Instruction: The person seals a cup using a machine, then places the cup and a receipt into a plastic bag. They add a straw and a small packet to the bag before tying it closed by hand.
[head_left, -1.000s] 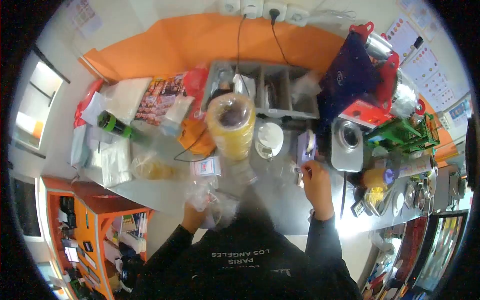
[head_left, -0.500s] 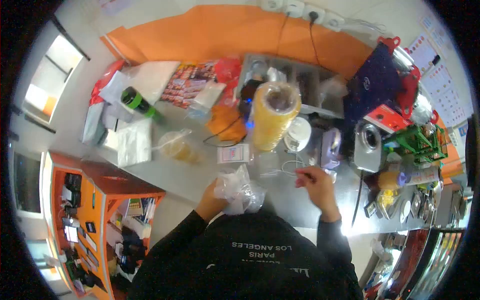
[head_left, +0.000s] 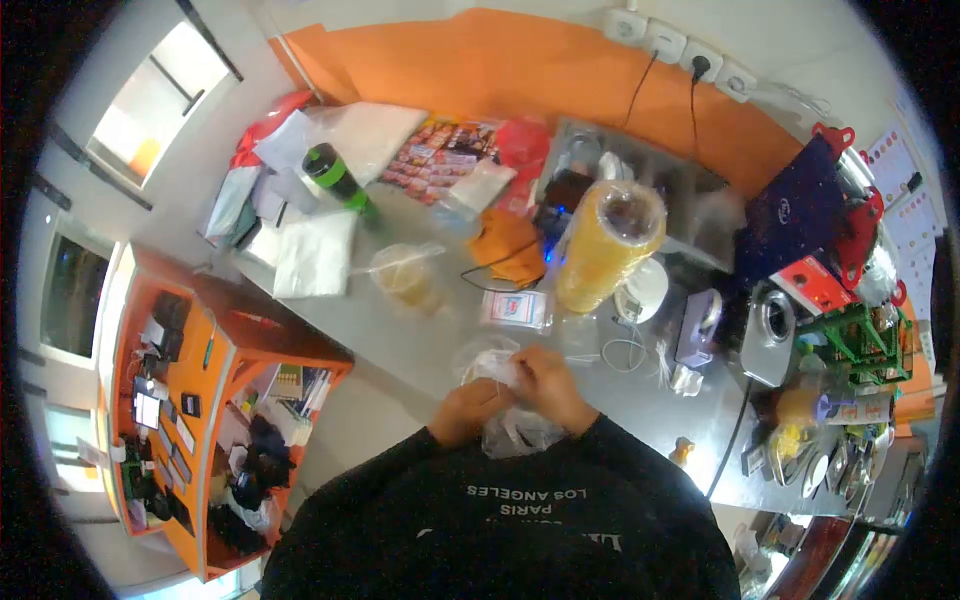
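Note:
Close to my body, at the counter's front edge, my left hand [head_left: 472, 410] is closed on a clear plastic bag [head_left: 522, 434] with something white inside. My right hand [head_left: 553, 388] meets it at the bag's upper part, its fingers pinched on the plastic. The bag's lower part hangs below both hands, in front of my black top. Beyond the hands lie a small white printed packet [head_left: 514, 309] and a flat clear packet [head_left: 577, 337]. A tied bag of yellowish contents [head_left: 408, 281] lies to the left.
A large yellow wrapped roll [head_left: 608, 245] stands on the grey counter [head_left: 400, 340]. Behind are an orange cloth [head_left: 506, 247] and a metal tray [head_left: 690, 248]. A green-black bottle [head_left: 337, 177] is at left, a purple device [head_left: 699, 327] at right. An orange shelf unit [head_left: 230, 345] stands far left.
My right hand has come from the right over the counter to the bag and closed on it beside my left hand. The view has shifted, moving the counter items rightward.

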